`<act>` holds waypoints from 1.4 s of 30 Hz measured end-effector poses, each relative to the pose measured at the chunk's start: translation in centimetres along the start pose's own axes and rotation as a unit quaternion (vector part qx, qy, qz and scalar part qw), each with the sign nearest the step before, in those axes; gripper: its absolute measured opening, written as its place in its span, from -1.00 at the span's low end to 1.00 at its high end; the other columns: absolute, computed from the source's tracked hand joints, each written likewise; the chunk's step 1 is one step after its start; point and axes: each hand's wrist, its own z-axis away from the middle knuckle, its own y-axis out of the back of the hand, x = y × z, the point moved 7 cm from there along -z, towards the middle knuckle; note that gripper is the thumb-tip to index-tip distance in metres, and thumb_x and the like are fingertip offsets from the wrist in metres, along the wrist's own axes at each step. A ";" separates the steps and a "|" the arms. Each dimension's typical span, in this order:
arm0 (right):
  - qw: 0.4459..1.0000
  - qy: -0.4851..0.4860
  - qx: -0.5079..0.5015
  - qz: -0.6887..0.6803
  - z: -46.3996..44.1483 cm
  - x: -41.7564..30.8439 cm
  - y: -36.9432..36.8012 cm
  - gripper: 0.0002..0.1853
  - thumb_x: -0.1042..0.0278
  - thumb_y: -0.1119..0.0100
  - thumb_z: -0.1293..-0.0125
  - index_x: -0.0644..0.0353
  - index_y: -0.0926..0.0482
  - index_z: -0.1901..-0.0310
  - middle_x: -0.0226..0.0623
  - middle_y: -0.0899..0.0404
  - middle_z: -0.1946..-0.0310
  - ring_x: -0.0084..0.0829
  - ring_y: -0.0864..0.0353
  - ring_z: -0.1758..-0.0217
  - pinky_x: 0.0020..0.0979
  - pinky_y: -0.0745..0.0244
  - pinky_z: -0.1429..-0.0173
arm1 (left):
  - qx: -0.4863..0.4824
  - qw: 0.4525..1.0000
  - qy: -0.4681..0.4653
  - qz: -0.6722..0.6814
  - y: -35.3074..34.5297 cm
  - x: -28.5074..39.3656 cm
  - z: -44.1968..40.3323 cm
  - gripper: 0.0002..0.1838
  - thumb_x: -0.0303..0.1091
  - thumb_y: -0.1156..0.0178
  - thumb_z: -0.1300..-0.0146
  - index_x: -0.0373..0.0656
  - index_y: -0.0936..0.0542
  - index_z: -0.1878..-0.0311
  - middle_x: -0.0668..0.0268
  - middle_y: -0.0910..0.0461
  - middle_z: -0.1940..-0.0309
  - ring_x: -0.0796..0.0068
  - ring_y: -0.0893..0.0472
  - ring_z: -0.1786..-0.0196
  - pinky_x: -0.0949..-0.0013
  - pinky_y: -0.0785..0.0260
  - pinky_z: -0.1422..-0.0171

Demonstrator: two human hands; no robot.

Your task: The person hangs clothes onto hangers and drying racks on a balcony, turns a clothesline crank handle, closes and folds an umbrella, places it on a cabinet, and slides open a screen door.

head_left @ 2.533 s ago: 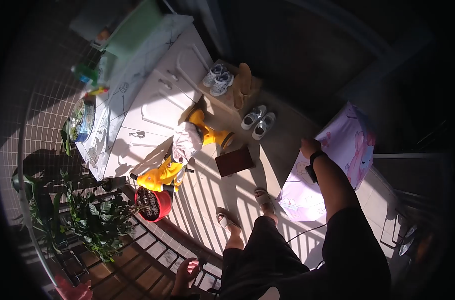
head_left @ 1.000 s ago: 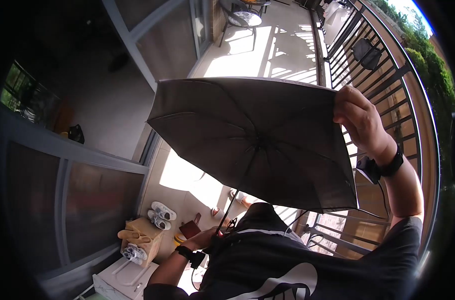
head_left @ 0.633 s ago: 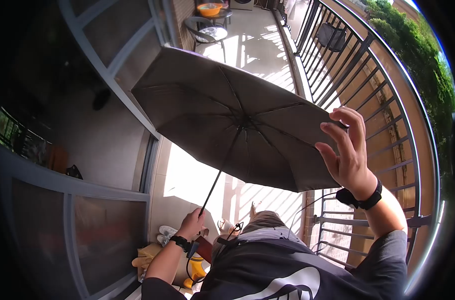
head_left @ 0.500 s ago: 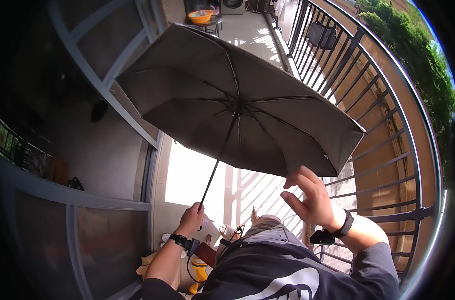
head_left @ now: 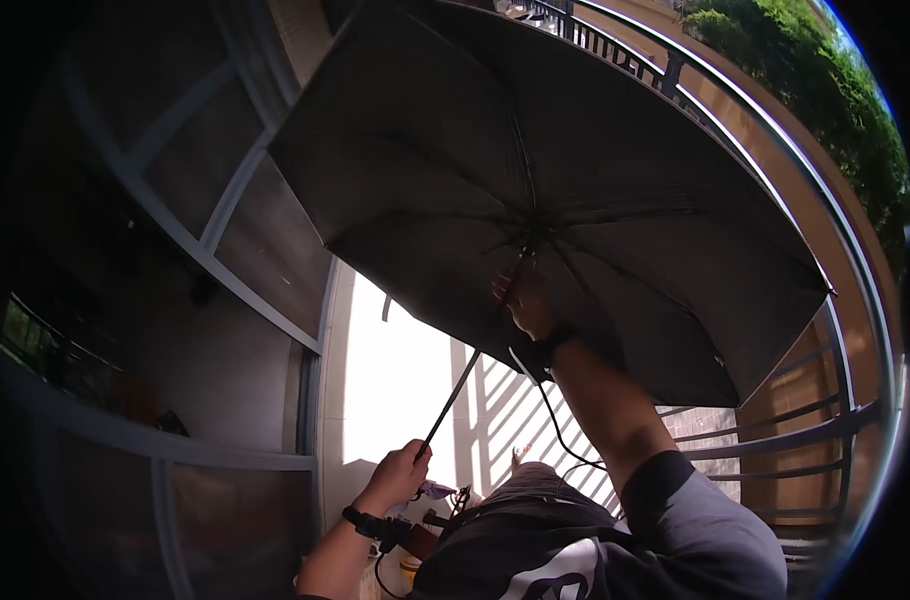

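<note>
An open black umbrella (head_left: 615,140) fills the upper middle of the head view, its underside and ribs facing me. My left hand (head_left: 397,475) is closed around the lower end of its thin shaft. Under the canopy, my right hand (head_left: 527,305) is up at the shaft just below the hub where the ribs meet, with its fingers curled round it. Shade makes the fingertips dark and hard to make out. The shaft slants from lower left to upper right.
Sliding glass doors with grey frames (head_left: 210,262) line the left side. A metal railing (head_left: 843,350) curves along the right, with green trees (head_left: 805,90) beyond. Sunlit floor tiles (head_left: 395,370) lie below the umbrella. A dark cable hangs from my right wrist.
My right hand has risen from beside the canopy's lower right edge to the shaft below the hub. The umbrella has come closer and shifted right, and its underside is darker.
</note>
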 end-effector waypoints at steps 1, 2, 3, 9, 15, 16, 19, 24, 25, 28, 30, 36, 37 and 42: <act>0.989 0.063 -0.051 0.126 -1.5 -0.8 1.7 -0.69 0.09 0.03 -0.50 0.21 -0.48 0.16 -0.29 -0.55 0.31 -0.32 -0.60 0.23 -0.24 -0.50 0.14 | -0.004 1.000 0.000 -0.025 -0.5 1.1 0.3 -0.77 -0.23 -0.06 -0.44 -0.21 -0.51 0.06 0.06 -0.62 0.51 0.05 -0.64 0.42 0.14 -0.42 0.31; 0.955 0.127 -0.099 0.250 -3.1 -0.2 4.0 -0.72 0.12 0.05 -0.50 0.19 -0.47 0.20 -0.30 -0.54 0.37 -0.33 -0.59 0.29 -0.27 -0.48 0.22 | -0.007 0.999 0.000 -0.050 -0.3 1.8 0.6 -0.76 -0.22 -0.06 -0.44 -0.20 -0.51 0.05 0.04 -0.62 0.50 0.01 -0.64 0.41 0.13 -0.42 0.31; 0.960 0.119 -0.090 0.236 -3.0 -0.5 4.1 -0.75 0.18 0.06 -0.48 0.18 -0.46 0.25 -0.31 -0.51 0.44 -0.35 -0.56 0.36 -0.29 -0.45 0.29 | -0.011 1.000 -0.006 -0.022 -0.5 1.5 0.6 -0.76 -0.23 -0.07 -0.44 -0.21 -0.52 0.04 0.05 -0.62 0.51 0.04 -0.64 0.42 0.14 -0.41 0.32; 0.969 0.138 -0.050 0.198 -1.8 -0.6 6.4 -0.68 0.22 0.16 -0.58 0.12 -0.41 0.37 -0.32 -0.37 0.59 -0.41 -0.41 0.55 -0.34 -0.39 0.37 | -0.120 0.974 0.055 0.182 -3.2 -1.2 1.2 -0.70 -0.23 -0.22 -0.41 -0.27 -0.54 -0.03 0.36 -0.63 0.44 0.65 -0.53 0.49 0.50 -0.38 0.38; 0.939 0.197 -0.070 0.272 -3.0 -1.7 7.4 -0.91 0.38 -0.05 -0.39 0.20 -0.47 0.22 -0.23 -0.53 0.46 -0.32 -0.58 0.37 -0.28 -0.49 0.28 | -0.111 0.976 0.068 0.175 -3.5 -3.3 0.4 -0.68 -0.23 -0.27 -0.38 -0.28 -0.53 -0.02 0.37 -0.62 0.47 0.65 -0.55 0.46 0.52 -0.39 0.34; 0.934 0.209 -0.083 0.276 -3.5 -1.2 8.0 -0.91 0.40 -0.10 -0.35 0.21 -0.48 0.18 -0.21 -0.57 0.42 -0.30 -0.62 0.34 -0.26 -0.51 0.27 | -0.093 0.974 0.067 0.196 -3.0 -3.4 0.7 -0.68 -0.24 -0.28 -0.37 -0.29 -0.53 -0.01 0.37 -0.61 0.48 0.64 -0.55 0.46 0.52 -0.39 0.34; 0.918 0.231 -0.145 0.288 -4.8 -3.4 9.7 -0.84 0.34 -0.13 -0.37 0.18 -0.50 0.09 -0.25 -0.60 0.33 -0.31 -0.63 0.28 -0.26 -0.54 0.21 | -0.053 0.964 0.069 0.251 -2.2 -2.5 1.5 -0.82 -0.41 -0.26 -0.36 -0.28 -0.54 0.09 0.36 -0.57 0.46 0.63 -0.51 0.47 0.51 -0.39 0.37; 0.973 0.101 -0.201 -0.040 -5.2 -5.4 7.6 -0.70 0.53 -0.20 -0.31 0.22 -0.47 -0.07 -0.28 -0.61 0.27 -0.32 -0.65 0.22 -0.28 -0.58 0.14 | 0.021 0.956 0.036 0.290 -0.6 -0.5 1.7 -0.82 -0.36 -0.33 -0.31 -0.26 -0.56 0.18 0.44 -0.52 0.60 0.68 -0.47 0.57 0.52 -0.30 0.47; 0.969 0.074 -0.215 -0.099 -4.1 -6.4 6.4 -0.67 0.60 -0.19 -0.29 0.23 -0.46 -0.08 -0.27 -0.61 0.27 -0.32 -0.66 0.20 -0.31 -0.59 0.12 | 0.036 0.964 0.013 0.264 -0.3 0.1 1.5 -0.82 -0.36 -0.33 -0.30 -0.26 -0.56 0.19 0.44 -0.53 0.60 0.68 -0.48 0.57 0.53 -0.31 0.46; 0.968 0.146 -0.204 -0.013 -4.6 -6.8 5.4 -0.76 0.60 -0.14 -0.35 0.25 -0.45 -0.02 -0.27 -0.60 0.28 -0.36 -0.64 0.19 -0.36 -0.56 0.04 | 0.077 0.975 -0.018 0.209 0.8 1.2 1.4 -0.81 -0.36 -0.36 -0.27 -0.26 -0.58 0.23 0.44 -0.55 0.58 0.70 -0.49 0.54 0.55 -0.34 0.41; 0.963 0.168 -0.206 0.035 -4.8 -6.4 4.9 -0.88 0.49 -0.08 -0.42 0.24 -0.46 0.05 -0.28 -0.59 0.30 -0.38 -0.62 0.20 -0.36 -0.54 -0.02 | 0.095 0.974 -0.036 0.204 1.2 2.4 1.0 -0.81 -0.35 -0.37 -0.26 -0.25 -0.58 0.22 0.44 -0.56 0.55 0.71 -0.49 0.52 0.55 -0.34 0.40; 0.975 0.085 -0.205 0.026 2.5 -8.5 -3.5 -0.74 0.18 0.09 -0.56 0.17 -0.50 0.13 -0.31 -0.58 0.31 -0.41 -0.58 0.22 -0.32 -0.48 -0.07 | 0.119 0.971 -0.071 0.193 1.1 6.9 0.0 -0.82 -0.37 -0.36 -0.27 -0.25 -0.57 0.21 0.45 -0.58 0.51 0.71 -0.50 0.47 0.56 -0.35 0.35; 0.975 0.031 -0.218 -0.028 3.1 -7.4 -4.4 -0.75 0.18 0.09 -0.56 0.16 -0.50 0.12 -0.32 -0.58 0.31 -0.41 -0.57 0.21 -0.32 -0.47 -0.06 | 0.118 0.966 -0.059 0.223 1.2 7.4 -0.3 -0.83 -0.38 -0.34 -0.28 -0.25 -0.57 0.21 0.45 -0.58 0.51 0.70 -0.51 0.45 0.56 -0.35 0.34; 0.966 -0.129 -0.197 -0.103 6.8 -1.0 -8.1 -0.74 0.12 0.10 -0.57 0.10 -0.49 0.11 -0.39 -0.53 0.28 -0.43 -0.51 0.14 -0.30 -0.41 -0.03 | 0.159 0.958 -0.039 0.238 2.6 8.0 -2.7 -0.74 -0.33 -0.42 -0.21 -0.25 -0.54 0.21 0.45 -0.55 0.51 0.69 -0.50 0.44 0.52 -0.39 0.31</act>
